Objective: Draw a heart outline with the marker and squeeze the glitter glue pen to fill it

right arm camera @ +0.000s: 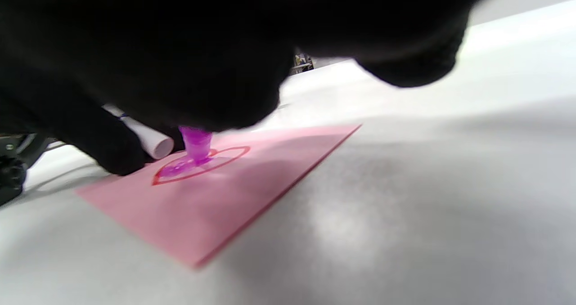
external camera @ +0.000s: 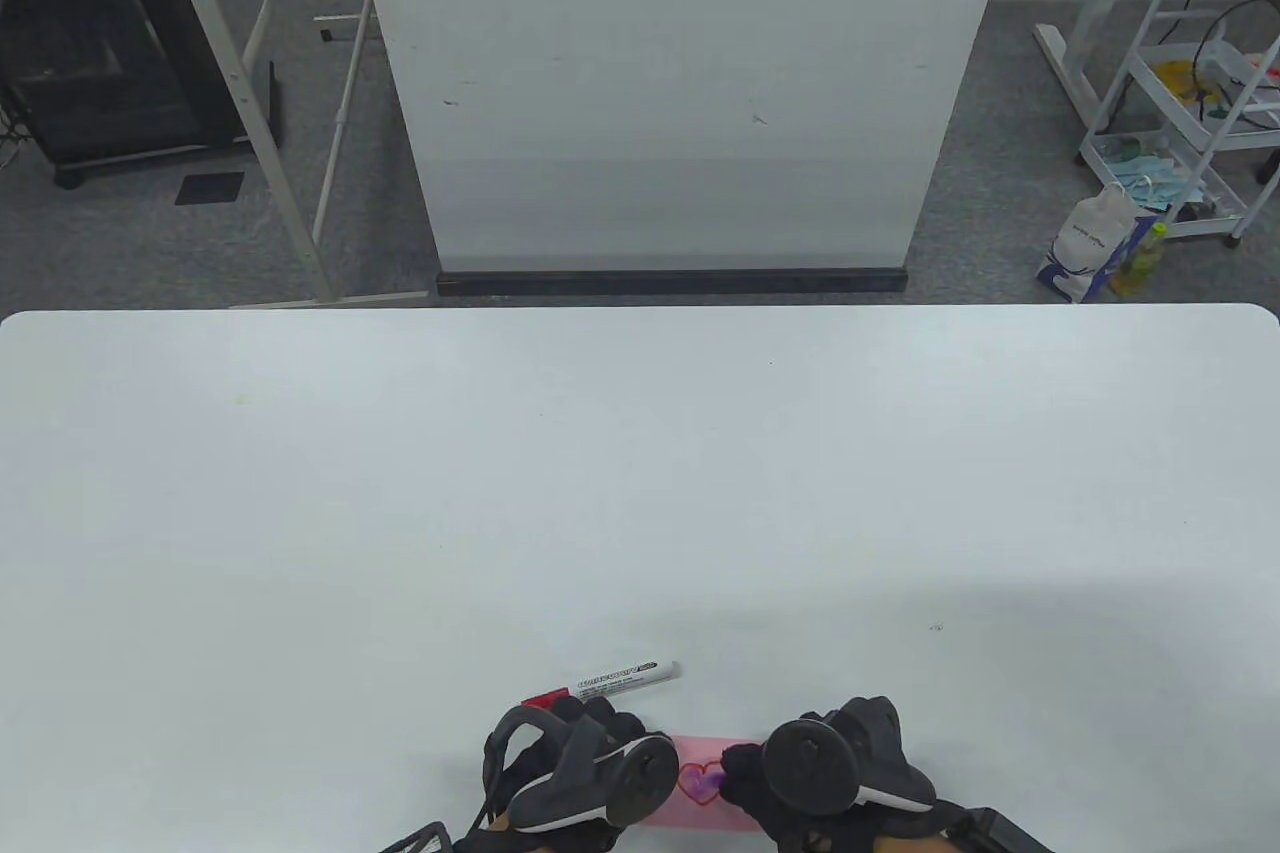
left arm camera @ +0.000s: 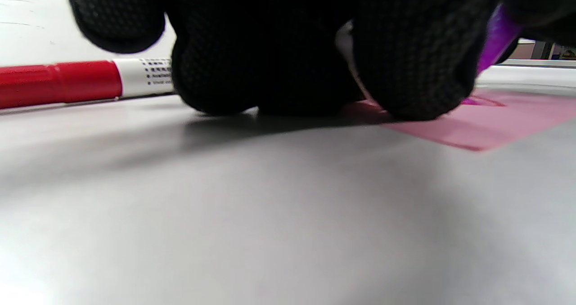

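Right hand [external camera: 830, 773] gripping purple glitter glue pen [right arm camera: 196, 144], tip inside red heart [right arm camera: 202, 164] on pink card [right arm camera: 216, 201] at table's [external camera: 640, 493] near edge, left hand [external camera: 580, 768] fingers pressing card flat, marker [external camera: 610, 681] just beyond.

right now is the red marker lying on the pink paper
No, the marker lies on the bare table just beyond the pink paper.

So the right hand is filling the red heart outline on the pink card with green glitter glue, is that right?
Not quite: the glitter glue is purple, not green. The right wrist view shows the right hand pressing a purple glue pen inside the red heart outline on the pink card.
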Demonstrator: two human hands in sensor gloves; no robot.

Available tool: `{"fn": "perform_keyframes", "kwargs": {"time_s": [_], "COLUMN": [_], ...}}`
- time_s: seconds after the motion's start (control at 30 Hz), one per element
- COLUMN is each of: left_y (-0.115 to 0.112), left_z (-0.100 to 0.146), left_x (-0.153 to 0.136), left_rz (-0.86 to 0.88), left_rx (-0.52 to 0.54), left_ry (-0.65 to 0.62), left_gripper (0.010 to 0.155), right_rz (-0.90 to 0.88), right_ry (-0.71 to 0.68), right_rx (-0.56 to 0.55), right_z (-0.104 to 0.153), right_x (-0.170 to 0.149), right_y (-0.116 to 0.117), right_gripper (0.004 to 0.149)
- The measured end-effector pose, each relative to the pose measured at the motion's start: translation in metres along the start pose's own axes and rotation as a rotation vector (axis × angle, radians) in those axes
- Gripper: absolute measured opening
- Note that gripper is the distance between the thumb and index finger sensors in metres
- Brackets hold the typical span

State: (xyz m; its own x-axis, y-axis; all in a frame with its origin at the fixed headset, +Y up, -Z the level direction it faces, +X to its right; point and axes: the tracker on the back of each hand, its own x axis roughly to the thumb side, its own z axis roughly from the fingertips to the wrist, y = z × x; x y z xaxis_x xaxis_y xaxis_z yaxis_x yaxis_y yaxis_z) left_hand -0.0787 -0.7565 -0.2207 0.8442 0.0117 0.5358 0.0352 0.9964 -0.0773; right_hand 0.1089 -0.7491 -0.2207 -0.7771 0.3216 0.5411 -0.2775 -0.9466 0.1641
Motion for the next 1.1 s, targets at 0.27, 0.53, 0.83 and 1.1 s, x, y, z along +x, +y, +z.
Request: {"fn": "perform_keyframes", "kwargs": {"time_s": [0.27, 0.53, 0.83, 1.1], "left_y": [0.0000, -0.0002, -0.0002, -0.0001], "left_z": [0.0000, -0.0001, -0.0001, -0.0002], "left_x": [0.0000, -0.0001, -0.0001, -0.0001], "left_rz": [0.000, 0.003, 0.002, 0.002], "left_rx": [0.000, -0.001, -0.001, -0.001], "left_ry": [0.000, 0.000, 0.000, 0.000], "left_gripper": [0.045, 0.045, 0.045, 0.045], "right_rz": [-0.032, -0.005, -0.072, -0.023], "right_ry": [-0.029, -0.010, -0.050, -0.018], "right_rx": [-0.006, -0.049, 0.078, 0.042], "right_z": [0.0003, -0.0002, 0.0012, 0.0013], "right_x": [0.0009, 0.0034, 0.0019, -0.0015], "right_y": [0.0039, 0.0060, 0.0024, -0.0011], "right_gripper": [0.041, 0.042, 0.041, 0.041]}}
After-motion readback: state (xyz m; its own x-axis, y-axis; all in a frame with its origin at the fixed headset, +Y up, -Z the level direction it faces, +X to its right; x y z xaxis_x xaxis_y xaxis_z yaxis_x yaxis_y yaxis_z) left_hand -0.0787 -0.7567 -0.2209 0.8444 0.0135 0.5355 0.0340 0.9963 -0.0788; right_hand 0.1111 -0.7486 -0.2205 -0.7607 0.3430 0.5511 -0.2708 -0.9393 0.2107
